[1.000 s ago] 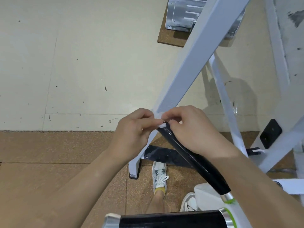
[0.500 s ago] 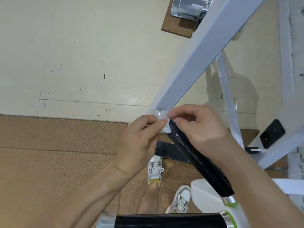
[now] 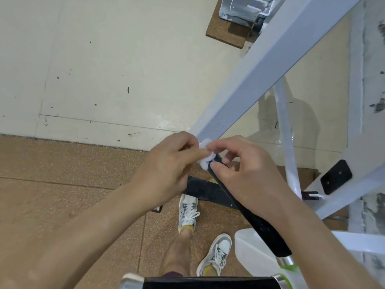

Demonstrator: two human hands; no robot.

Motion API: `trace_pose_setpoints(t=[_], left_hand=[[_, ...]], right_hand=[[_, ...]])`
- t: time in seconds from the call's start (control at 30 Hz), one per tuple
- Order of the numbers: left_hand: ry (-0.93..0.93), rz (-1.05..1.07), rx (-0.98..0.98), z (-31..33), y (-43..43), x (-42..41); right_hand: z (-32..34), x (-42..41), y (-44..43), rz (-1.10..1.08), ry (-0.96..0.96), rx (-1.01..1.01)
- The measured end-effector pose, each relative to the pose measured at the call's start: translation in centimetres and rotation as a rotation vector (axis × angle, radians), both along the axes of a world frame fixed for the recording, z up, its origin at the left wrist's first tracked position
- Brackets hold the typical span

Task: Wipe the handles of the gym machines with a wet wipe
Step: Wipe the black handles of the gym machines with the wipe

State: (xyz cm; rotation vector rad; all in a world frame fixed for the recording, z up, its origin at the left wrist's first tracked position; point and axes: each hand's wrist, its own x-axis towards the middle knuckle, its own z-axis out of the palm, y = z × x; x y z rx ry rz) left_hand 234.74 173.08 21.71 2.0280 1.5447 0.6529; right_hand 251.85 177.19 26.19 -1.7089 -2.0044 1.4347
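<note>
handle [image 3: 256, 222] — diagonal, tip up-left | left hand [image 3: 166, 170], right hand [image 3: 245, 170] pinch wipe [image 3: 205, 158]

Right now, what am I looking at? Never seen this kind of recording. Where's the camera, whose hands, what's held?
No robot here. A person wears one wide-angle camera on the head, looking down, so you see their own forearms and shoes. The left hand and right hand meet at the upper end of a black handle, both pinching a small white wet wipe against it. The white beam is part of the gym machine's frame. Below lie a brown mat and pale floor. A second black handle crosses the bottom edge.
</note>
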Motion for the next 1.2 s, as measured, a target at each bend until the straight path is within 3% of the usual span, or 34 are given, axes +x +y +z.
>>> trace_pose_setpoints(t=[0.1, 0.2, 0.33, 0.43, 0.53, 0.7, 0.77, 0.9, 1.03, 1.1, 1.2], left_hand=[[-0.04, 0.1, -0.156, 0.7, 1.4, 0.0], [-0.061, 0.044, -0.253, 1.4, 3.5, 0.0], [0.202, -0.169, -0.376, 1.5, 6.6, 1.2], [0.309, -0.237, -0.579, 1.5, 8.5, 2.2], [0.219, -0.232, -0.745, 1.7, 9.2, 2.0], [-0.133, 0.094, -0.643, 2.8, 5.6, -0.1], [-0.171, 0.153, -0.625, 3.1, 3.9, 0.1], [-0.029, 0.247, -0.471, 3.1, 3.1, 1.2], [0.145, 0.141, -0.325, 3.4, 3.5, 2.4], [0.176, 0.115, -0.305, 3.5, 3.5, 2.9], [0.176, 0.137, -0.325, 3.7, 3.5, 3.1]], right_hand=[[-0.8, -0.6, 0.5, -0.01, -0.062, 0.119], [-1.2, -0.4, 1.5, -0.055, -0.093, 0.113], [-2.1, 0.6, 2.2, -0.07, -0.172, 0.052], [-2.2, 0.6, 2.2, -0.144, -0.019, -0.124], [-2.2, 0.6, 3.1, -0.215, 0.06, -0.319], [-1.8, -0.3, 4.2, -0.066, 0.1, -0.314], [-2.2, -0.1, 4.2, -0.058, 0.052, -0.274], [-2.7, 2.2, 4.0, 0.013, 0.021, -0.277], [-3.4, 1.4, 4.2, -0.179, 0.207, -0.307], [-3.8, 0.7, 4.0, -0.097, 0.193, -0.278], [-4.0, 2.6, 3.4, -0.067, 0.191, -0.424]])
